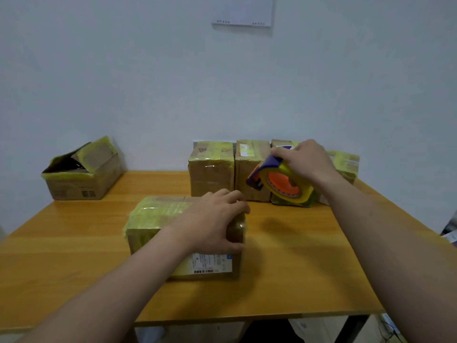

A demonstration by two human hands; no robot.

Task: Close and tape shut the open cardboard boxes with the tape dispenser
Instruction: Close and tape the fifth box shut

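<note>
The left hand (pixel 212 221) gripped the taped box (pixel 153 216) at the near middle of the bench (pixel 74 256), fingers (pixel 231 195) curled over its right end. The right hand (pixel 306 159) held the tape dispenser (pixel 279 181) aloft, fingers clamped round it, before the far sealed boxes (pixel 211 169). An open box (pixel 81 174) sat far left.

Even soft light, slight blur, wide-angle distortion

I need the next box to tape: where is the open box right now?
In the head view the open box sits at the far left corner of the table, by the wall, well left of the row of taped boxes.
</note>
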